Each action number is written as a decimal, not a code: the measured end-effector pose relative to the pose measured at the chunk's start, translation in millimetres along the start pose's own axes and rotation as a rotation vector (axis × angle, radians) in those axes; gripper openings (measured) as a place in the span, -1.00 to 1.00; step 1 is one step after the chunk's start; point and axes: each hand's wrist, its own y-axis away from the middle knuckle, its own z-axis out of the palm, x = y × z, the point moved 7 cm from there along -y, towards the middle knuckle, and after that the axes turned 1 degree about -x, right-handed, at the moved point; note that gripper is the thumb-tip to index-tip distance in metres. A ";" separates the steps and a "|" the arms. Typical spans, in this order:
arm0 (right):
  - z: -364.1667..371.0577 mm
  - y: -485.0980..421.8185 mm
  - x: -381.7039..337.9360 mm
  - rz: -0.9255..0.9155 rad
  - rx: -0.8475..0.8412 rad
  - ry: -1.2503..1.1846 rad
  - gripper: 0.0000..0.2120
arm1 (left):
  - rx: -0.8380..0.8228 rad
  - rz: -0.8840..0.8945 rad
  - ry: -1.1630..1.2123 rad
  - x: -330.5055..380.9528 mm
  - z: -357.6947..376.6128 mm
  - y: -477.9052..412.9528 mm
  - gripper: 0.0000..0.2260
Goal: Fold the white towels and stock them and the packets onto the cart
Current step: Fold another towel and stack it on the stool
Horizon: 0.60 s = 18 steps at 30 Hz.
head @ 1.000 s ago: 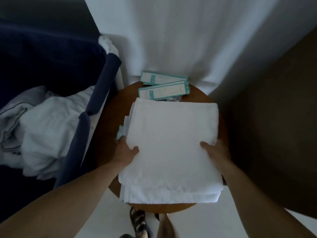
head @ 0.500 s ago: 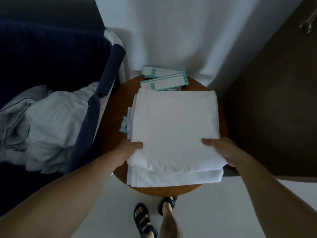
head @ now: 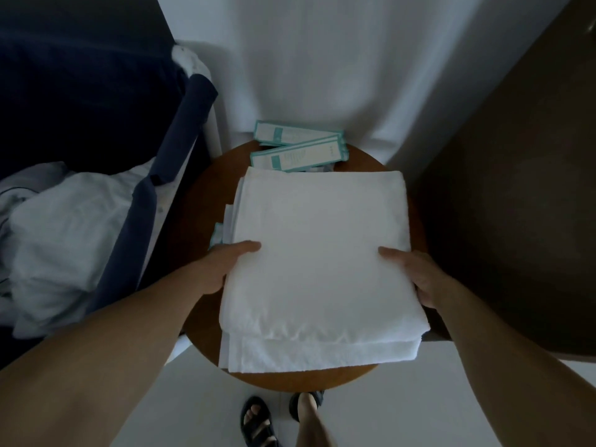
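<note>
Clock positions are read over the round wooden table (head: 196, 221), with 12 o'clock on the side away from the person.

1. The towel stack (head: 322, 253) of folded white towels lies on the table centre and covers most of the top. The lower towel (head: 322, 354) projects beyond the upper one at 6 o'clock, where it overhangs the table rim slightly.
2. The left hand (head: 222, 266) grips the stack's edge at 9 o'clock. The thumb lies flat on the top surface; the fingers are hidden below the edge.
3. The right hand (head: 416, 275) grips the opposite edge at 3 o'clock in the same manner, thumb on top and fingers out of sight underneath. How many layers each hand encloses cannot be told.
4. Two long white packets with teal borders (head: 300, 154) lie at 12 o'clock, one overlapping the other, just beyond the stack's far edge. The corner of a further teal packet (head: 216, 233) shows at 9 o'clock, partly covered by the stack and just beside the left hand.
5. Beyond the table at 9 o'clock stands a navy fabric hamper (head: 180, 137) containing crumpled white linen (head: 64, 227).
6. A white curtain (head: 322, 59) hangs at 12 o'clock; a dark brown panel (head: 516, 188) stands at 3 o'clock.
7. Feet in dark sandals (head: 258, 421) stand on the white floor at 6 o'clock.
</note>
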 end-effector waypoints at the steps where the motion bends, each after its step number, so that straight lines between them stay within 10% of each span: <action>1: 0.3 -4.9 -2.7 -0.014 -0.003 -0.013 -0.63 | 0.014 0.019 0.022 4.8 1.1 -5.4 -0.66; 18: 10.0 43.1 -74.1 -0.285 -0.149 -0.008 -0.58 | -0.074 0.309 0.184 53.0 -10.2 54.0 -0.59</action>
